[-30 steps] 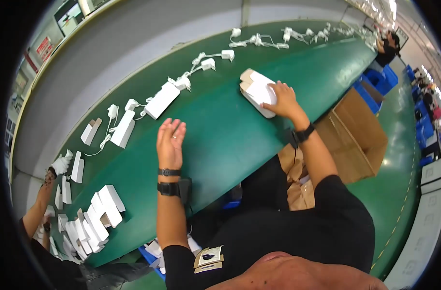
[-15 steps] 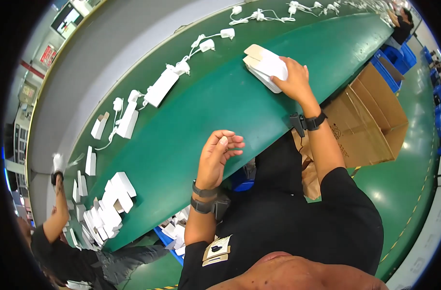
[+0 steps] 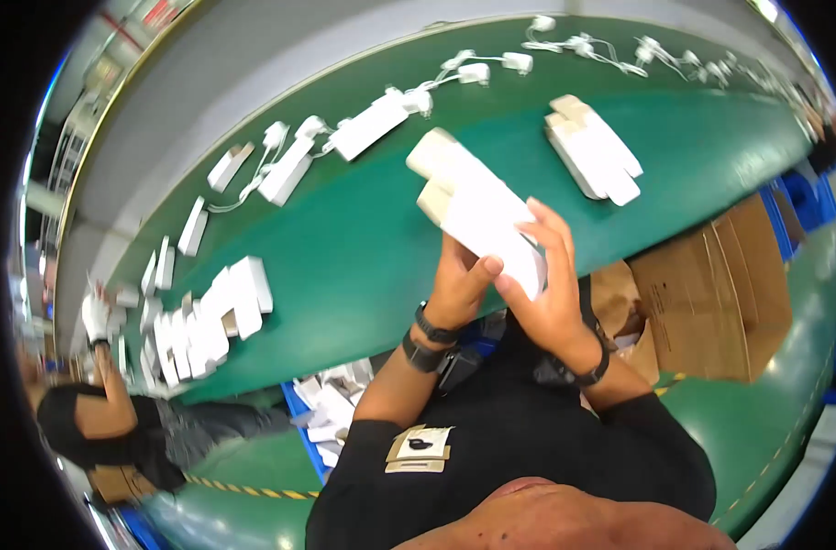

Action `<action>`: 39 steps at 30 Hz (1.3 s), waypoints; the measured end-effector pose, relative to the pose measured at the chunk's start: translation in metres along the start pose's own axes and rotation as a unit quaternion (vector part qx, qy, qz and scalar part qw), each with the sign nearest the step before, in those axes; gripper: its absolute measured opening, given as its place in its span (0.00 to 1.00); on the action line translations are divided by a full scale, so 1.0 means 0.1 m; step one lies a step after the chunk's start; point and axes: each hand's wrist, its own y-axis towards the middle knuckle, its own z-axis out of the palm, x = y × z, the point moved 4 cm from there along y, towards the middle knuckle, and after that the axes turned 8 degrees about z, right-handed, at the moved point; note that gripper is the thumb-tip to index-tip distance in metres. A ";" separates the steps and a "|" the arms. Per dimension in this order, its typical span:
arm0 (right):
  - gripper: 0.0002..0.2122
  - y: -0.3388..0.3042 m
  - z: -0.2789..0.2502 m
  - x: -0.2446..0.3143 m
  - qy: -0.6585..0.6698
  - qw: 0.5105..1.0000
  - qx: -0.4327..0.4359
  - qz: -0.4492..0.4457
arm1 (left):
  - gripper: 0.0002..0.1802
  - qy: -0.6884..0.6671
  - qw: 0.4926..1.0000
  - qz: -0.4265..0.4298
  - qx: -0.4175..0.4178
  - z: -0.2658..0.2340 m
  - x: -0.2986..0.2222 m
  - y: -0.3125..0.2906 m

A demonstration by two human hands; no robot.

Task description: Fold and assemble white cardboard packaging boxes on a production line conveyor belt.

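A white cardboard box (image 3: 487, 206) is raised above the green bench top (image 3: 363, 275), tilted, with its end flaps spread at the far end. My left hand (image 3: 466, 282) grips its lower left side, thumb in front. On the near right end, my right hand (image 3: 551, 289) is closed around the box with fingers bent over its edge. Another white box (image 3: 597, 151) with unfolded flaps lies on the bench to the right, apart from my hands.
White power adapters (image 3: 474, 73) with cords line the far strip, among white boxes (image 3: 370, 126). A pile of white boxes (image 3: 243, 293) sits at left near a co-worker's gloved hand (image 3: 95, 313). A large brown carton (image 3: 702, 293) stands at right; a blue bin (image 3: 300, 412) holds white pieces below.
My right hand has come back from the right with a white box, and my left hand, empty before, now grips it too. The view has shifted; another box stays on the bench.
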 end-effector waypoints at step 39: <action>0.14 -0.25 -0.06 -0.51 0.295 0.859 0.324 0.263 | 0.31 -0.024 0.989 -0.129 0.062 -0.07 -0.02 -0.72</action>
